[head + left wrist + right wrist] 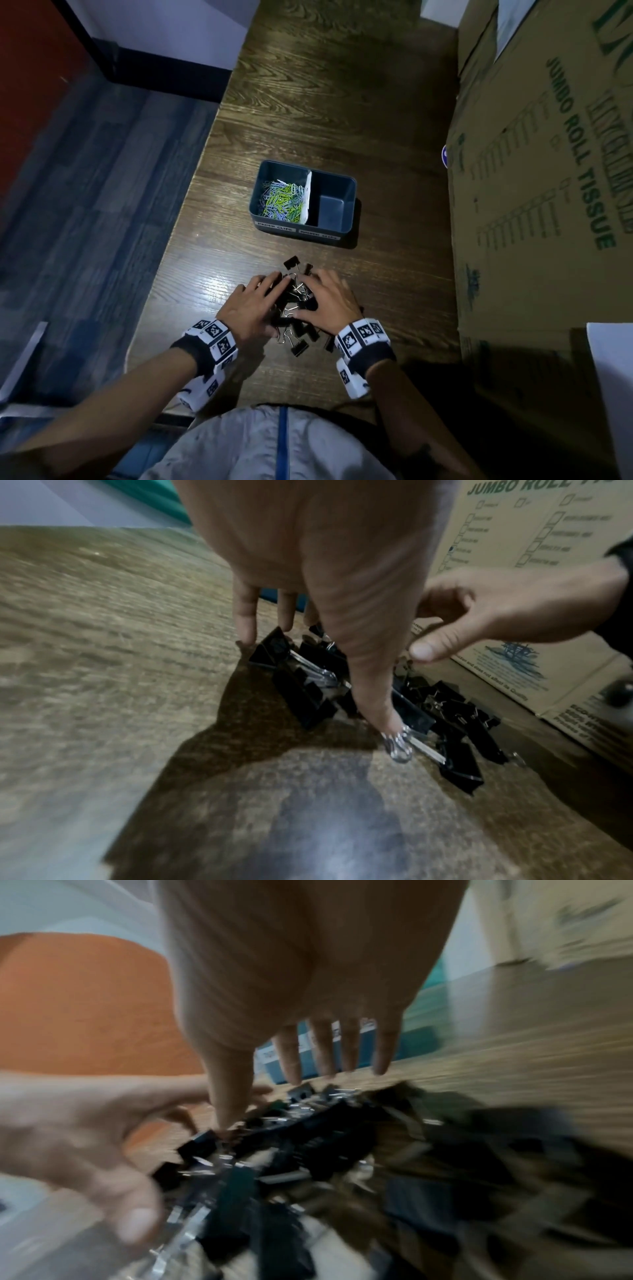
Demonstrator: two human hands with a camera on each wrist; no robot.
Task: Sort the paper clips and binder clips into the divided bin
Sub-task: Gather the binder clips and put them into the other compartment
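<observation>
My left hand [251, 306] and right hand [330, 301] sit close together on the wooden table [342, 113], fingers spread and straight over the heap of black binder clips [298, 301], clasping none of them; a few clips lie loose at the edges; the divided bin [303, 202] stands just beyond, coloured paper clips [282, 200] in its left compartment; a cardboard box [548, 171] lines my right.

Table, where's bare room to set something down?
Bare wood: the table beyond the bin, and between the bin and the cardboard box. Crowded: the binder clips between the left hand and right hand.
</observation>
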